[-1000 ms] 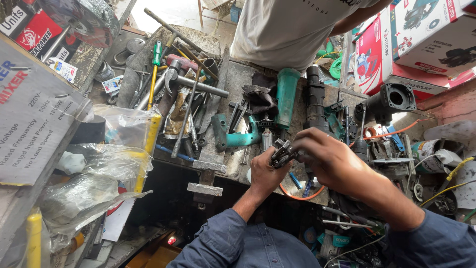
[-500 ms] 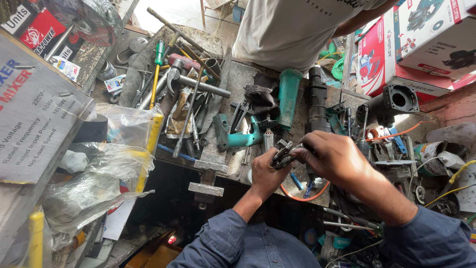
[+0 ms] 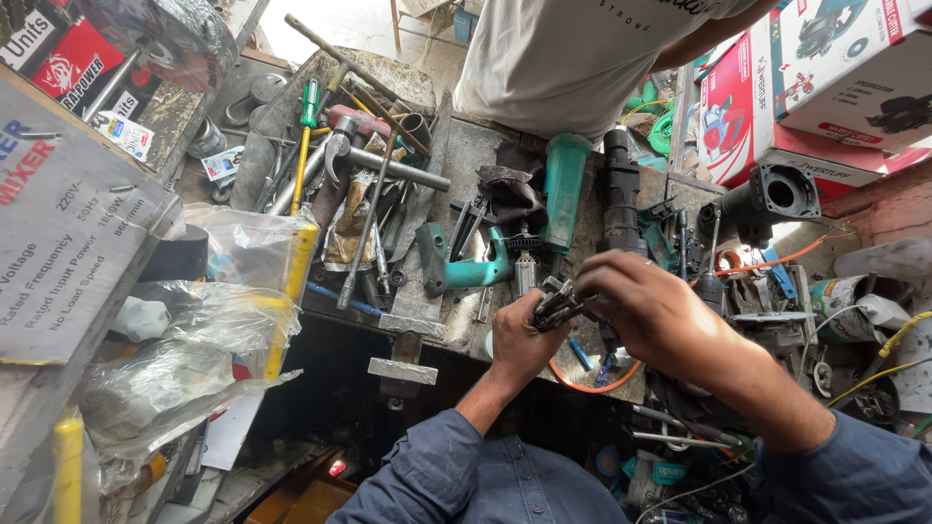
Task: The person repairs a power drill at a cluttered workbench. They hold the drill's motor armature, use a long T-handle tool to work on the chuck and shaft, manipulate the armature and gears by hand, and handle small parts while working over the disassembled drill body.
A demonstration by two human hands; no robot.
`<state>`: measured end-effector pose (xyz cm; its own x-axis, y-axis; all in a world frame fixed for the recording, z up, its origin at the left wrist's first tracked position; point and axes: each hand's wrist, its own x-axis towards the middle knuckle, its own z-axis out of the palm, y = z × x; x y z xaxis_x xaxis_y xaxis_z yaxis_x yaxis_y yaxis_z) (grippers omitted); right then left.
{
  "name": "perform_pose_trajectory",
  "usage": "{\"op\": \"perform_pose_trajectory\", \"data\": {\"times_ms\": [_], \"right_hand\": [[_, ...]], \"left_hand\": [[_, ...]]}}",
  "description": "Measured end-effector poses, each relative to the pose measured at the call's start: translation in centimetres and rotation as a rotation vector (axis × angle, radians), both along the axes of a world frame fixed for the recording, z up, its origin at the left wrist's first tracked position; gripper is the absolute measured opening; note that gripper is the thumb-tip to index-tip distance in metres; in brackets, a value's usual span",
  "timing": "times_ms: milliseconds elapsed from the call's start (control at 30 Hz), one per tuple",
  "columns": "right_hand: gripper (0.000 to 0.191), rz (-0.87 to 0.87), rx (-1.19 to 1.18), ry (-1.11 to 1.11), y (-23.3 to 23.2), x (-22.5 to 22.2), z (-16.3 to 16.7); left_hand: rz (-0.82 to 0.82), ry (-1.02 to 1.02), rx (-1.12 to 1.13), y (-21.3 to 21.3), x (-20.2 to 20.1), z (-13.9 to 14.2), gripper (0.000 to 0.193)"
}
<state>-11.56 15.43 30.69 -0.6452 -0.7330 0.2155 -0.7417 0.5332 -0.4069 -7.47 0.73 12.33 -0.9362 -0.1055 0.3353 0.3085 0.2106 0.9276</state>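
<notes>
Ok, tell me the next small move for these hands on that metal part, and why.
Probably keep the left hand steady and let the right hand work the small dark metal part a little further. Both hands pinch it between them above the workbench, so it has no other support. What the fingers are turning or pressing is too small to tell.

**Rolled Denim Sleeves at the Bench**

Wearing a dark blue, denim-like long-sleeved shirt, cuffs bunching and creasing partway up both forearms. Going bare-handed, left hand (image 3: 519, 342) and right hand (image 3: 652, 312) showing no gloves, rings or watch. Fabric looking worn and softly wrinkled throughout.
</notes>
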Motion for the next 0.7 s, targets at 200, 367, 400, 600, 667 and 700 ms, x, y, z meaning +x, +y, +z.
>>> {"op": "perform_pose_trajectory", "data": {"times_ms": [200,367,400,600,667,700], "right_hand": [[0.022,-0.072,0.137,-0.036,0.0,-0.2,-0.2],[0.035,-0.082,0.085,-0.048,0.2,-0.1,-0.4],[0.028,-0.198,0.250,-0.084,0.2,-0.1,-0.4],[0.031,0.032,0.003,-0.039,-0.1,0.3,0.5],[0.030,-0.073,0.082,-0.099,-0.3,0.2,0.6],[0.026,-0.178,0.203,-0.136,-0.3,0.2,0.6]], "left_hand": [[-0.008,0.021,-0.012,-0.1,0.1,0.3,0.029],[-0.022,-0.034,0.024,-0.3,0.2,0.3,0.034],[-0.023,-0.027,0.025,-0.2,0.3,0.2,0.031],[-0.003,-0.004,0.017,-0.2,0.4,0.2,0.027],[0.007,0.013,0.033,-0.2,0.4,0.3,0.030],[-0.002,0.006,0.029,-0.2,0.5,0.3,0.029]]}}
